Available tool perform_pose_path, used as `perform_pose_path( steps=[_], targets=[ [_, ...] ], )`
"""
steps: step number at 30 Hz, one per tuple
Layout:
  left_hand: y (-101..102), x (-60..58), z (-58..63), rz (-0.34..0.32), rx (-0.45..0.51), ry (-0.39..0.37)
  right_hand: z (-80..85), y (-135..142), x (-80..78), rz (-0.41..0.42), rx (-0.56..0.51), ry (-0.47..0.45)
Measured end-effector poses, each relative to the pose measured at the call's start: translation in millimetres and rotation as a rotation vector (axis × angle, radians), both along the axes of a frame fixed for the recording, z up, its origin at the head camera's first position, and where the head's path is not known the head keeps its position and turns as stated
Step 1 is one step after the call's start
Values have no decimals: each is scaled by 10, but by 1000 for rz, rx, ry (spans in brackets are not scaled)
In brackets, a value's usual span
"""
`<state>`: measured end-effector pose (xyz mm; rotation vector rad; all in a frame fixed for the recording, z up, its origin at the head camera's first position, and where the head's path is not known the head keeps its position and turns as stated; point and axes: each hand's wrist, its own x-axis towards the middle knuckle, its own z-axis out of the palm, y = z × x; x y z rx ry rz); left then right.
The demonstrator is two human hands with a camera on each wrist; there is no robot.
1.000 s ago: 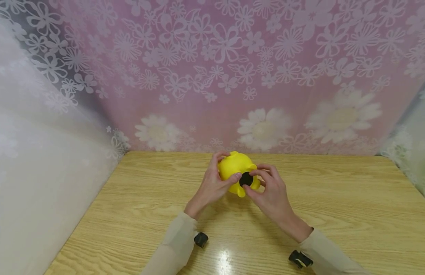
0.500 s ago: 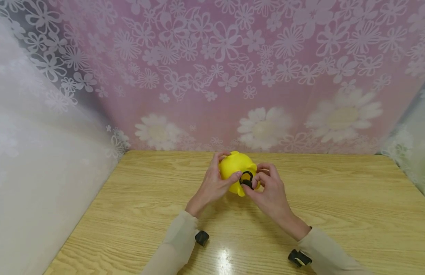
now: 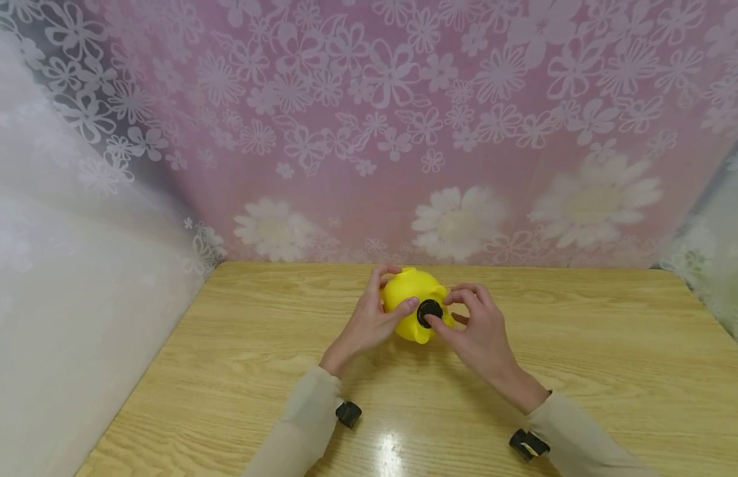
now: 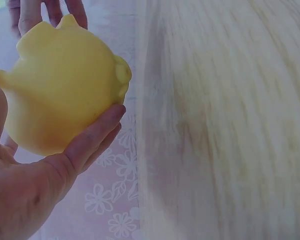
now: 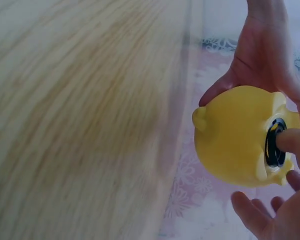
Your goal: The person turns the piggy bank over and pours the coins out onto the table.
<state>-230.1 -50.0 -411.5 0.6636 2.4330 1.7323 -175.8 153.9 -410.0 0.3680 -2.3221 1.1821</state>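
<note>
My left hand (image 3: 368, 317) grips the yellow toy (image 3: 409, 288) round its body, seemingly to steady it with its black plug (image 3: 430, 306) exposed. My right hand (image 3: 481, 336) touches that plug with the thumb, other fingers loose. The toy is above the wooden table (image 3: 256, 344).

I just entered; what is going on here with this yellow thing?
A person's left hand holds a round yellow figure over the wooden table. The right hand has its thumb on a round black plug at the figure. Whether the plug is fully seated, I cannot tell.
</note>
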Motion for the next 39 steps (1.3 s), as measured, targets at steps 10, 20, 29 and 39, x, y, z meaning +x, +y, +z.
perform_pose_path(
  steps=[10,20,29,39],
  targets=[
    [-22,9,-20,10,-18,-25,-76,64,-14,44,225,271],
    [-55,11,-26,8,3,-26,-65,110,-32,87,324,304],
    [-48,4,-33,-1,-6,-40,-56,178,-59,97,398,375],
    [-64,10,-25,-8,-13,-71,-54,297,-59,120,454,389]
  ],
)
